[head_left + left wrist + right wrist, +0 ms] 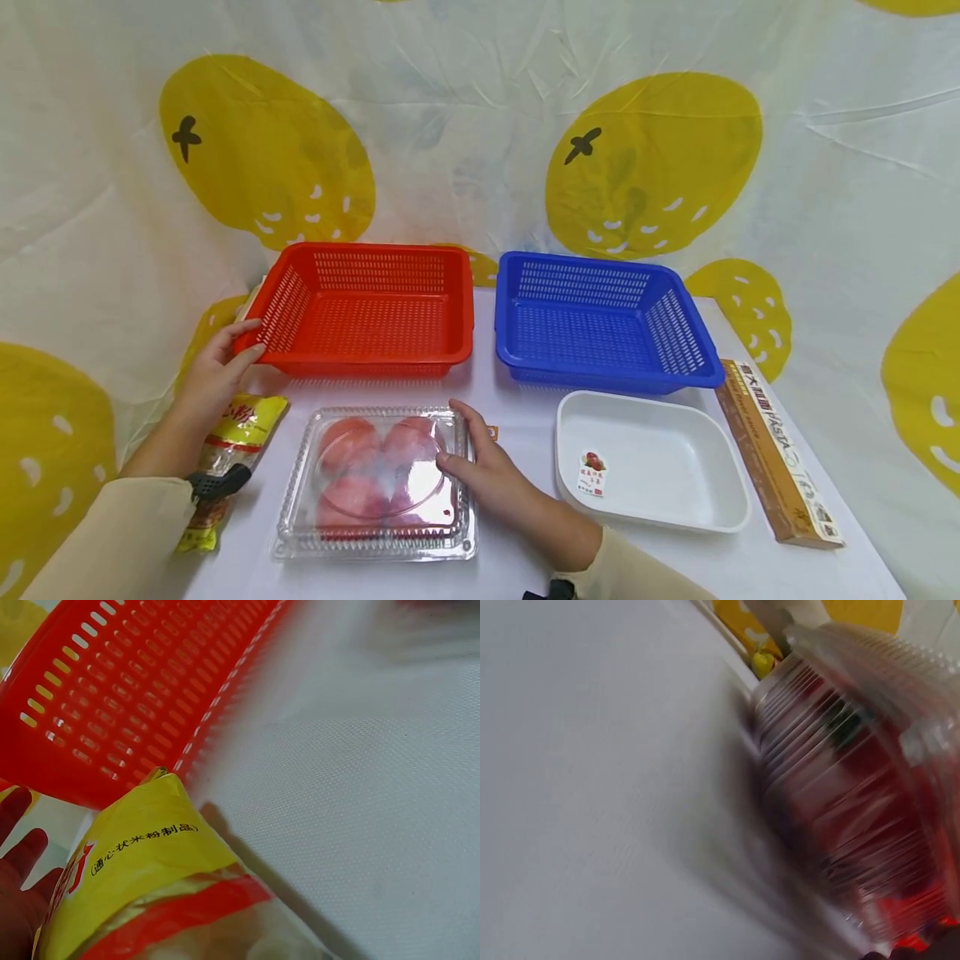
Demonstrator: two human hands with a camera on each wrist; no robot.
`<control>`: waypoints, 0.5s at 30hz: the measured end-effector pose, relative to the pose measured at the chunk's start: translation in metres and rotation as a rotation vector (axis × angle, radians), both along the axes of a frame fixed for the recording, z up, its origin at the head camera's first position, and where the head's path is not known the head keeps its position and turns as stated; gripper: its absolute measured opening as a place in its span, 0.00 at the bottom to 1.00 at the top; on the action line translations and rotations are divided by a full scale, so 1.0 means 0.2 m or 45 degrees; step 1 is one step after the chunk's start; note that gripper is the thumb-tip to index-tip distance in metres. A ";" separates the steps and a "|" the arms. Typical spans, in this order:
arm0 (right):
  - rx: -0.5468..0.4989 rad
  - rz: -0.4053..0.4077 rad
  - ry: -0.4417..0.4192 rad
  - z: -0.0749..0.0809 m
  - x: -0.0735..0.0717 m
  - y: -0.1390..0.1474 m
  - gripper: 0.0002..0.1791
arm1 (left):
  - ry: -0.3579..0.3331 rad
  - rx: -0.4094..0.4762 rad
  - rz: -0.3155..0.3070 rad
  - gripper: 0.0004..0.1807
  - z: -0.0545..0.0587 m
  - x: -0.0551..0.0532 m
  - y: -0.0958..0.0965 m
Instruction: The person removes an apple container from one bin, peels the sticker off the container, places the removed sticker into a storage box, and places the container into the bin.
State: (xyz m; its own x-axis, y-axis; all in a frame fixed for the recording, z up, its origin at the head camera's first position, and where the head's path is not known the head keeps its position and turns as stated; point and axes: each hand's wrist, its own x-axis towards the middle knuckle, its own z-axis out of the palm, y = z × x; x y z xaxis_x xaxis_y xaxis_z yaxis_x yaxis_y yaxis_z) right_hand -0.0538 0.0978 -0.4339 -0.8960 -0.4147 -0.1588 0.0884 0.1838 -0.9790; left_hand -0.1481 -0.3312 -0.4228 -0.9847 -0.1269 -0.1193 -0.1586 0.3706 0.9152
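My right hand (498,475) grips the right side of a clear plastic box (378,533), its thumb over the lid and a finger at the far corner. Several round red fruits, their kind unclear, show through the lid. In the right wrist view the box (840,780) is blurred, and the hand's hold underneath is hidden. By the front left corner of the red basket (367,358), my left hand (213,362) is spread, its fingertips at the rim. A yellow food packet (150,832) with a red stripe lies beneath my left forearm.
To the right of the red basket stands a blue basket (585,375). A white tray (660,467) with a sticker sits in front of it. A long pasta box (780,458) lies along the table's right side. Patterned cloth (465,125) hangs behind.
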 end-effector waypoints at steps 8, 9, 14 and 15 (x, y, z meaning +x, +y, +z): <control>-0.064 -0.001 -0.060 0.08 0.03 -0.03 0.39 | 0.033 -0.016 -0.023 0.35 0.02 0.01 0.00; -0.079 -0.004 -0.074 0.08 0.03 -0.03 0.39 | 0.037 -0.020 -0.024 0.34 0.02 0.01 0.00; -0.131 -0.045 -0.121 0.09 0.03 -0.05 0.36 | 0.029 -0.023 -0.028 0.35 0.01 0.00 -0.01; -0.139 -0.059 -0.125 0.09 0.04 -0.05 0.35 | 0.027 -0.024 -0.029 0.35 0.01 0.00 -0.01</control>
